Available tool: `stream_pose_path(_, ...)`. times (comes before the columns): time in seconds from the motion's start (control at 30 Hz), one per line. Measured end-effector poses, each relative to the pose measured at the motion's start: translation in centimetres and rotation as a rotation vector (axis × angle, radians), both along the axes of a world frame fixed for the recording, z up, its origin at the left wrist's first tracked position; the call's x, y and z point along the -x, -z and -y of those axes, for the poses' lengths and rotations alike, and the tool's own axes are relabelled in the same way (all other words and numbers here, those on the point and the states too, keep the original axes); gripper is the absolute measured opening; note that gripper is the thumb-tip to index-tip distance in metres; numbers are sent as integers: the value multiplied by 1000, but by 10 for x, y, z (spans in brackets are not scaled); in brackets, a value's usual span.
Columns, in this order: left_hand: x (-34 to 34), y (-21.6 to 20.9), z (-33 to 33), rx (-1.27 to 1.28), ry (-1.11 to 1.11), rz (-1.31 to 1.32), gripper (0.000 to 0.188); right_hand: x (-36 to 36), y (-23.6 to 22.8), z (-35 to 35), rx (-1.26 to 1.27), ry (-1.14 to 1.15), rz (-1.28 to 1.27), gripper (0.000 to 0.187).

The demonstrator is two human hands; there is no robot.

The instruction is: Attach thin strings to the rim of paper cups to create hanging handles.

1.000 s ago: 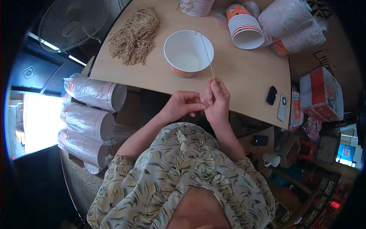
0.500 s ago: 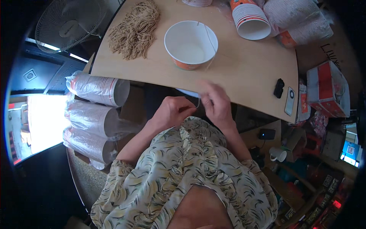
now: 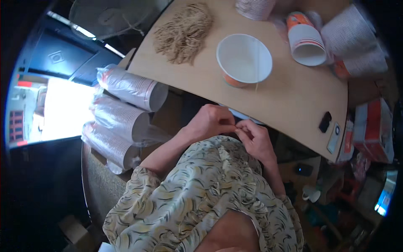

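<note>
My left hand (image 3: 213,119) and my right hand (image 3: 255,139) meet just below the table's front edge, in front of my patterned blouse. Both are closed in a pinch, fingertips almost touching. A thin string seems to be between them; it is barely visible now and partly hidden by the fingers. Beyond them on the table stands a large white paper bucket (image 3: 243,59) with an orange lower band. A pale strand hangs over its near rim. To its left lies a tangled heap of tan strings (image 3: 184,33).
Stacked paper buckets (image 3: 309,48) and plastic-wrapped stacks (image 3: 350,33) fill the table's far right. Wrapped stacks (image 3: 121,119) lie at my left. A black object (image 3: 325,122) and a white remote (image 3: 334,137) rest near the right edge; a red-and-white box (image 3: 371,130) stands beyond.
My right hand has come down from above and joined the left at the fingertips. The view has shifted, so the table and its things appear farther right.
</note>
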State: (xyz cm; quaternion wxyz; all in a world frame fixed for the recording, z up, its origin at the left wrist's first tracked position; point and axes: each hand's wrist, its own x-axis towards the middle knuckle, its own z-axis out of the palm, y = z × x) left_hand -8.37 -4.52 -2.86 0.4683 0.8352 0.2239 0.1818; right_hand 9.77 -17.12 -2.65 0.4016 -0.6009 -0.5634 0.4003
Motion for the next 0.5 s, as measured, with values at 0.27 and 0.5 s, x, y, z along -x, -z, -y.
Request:
stream_pose_path(0.27,8,-1,-2,238,70,86,9,-14,3,1,96,-24,-65,10)
stream_pose_path(0.5,1,3,-4,181,39,108,12,-15,15,4,-37,70,-216,11)
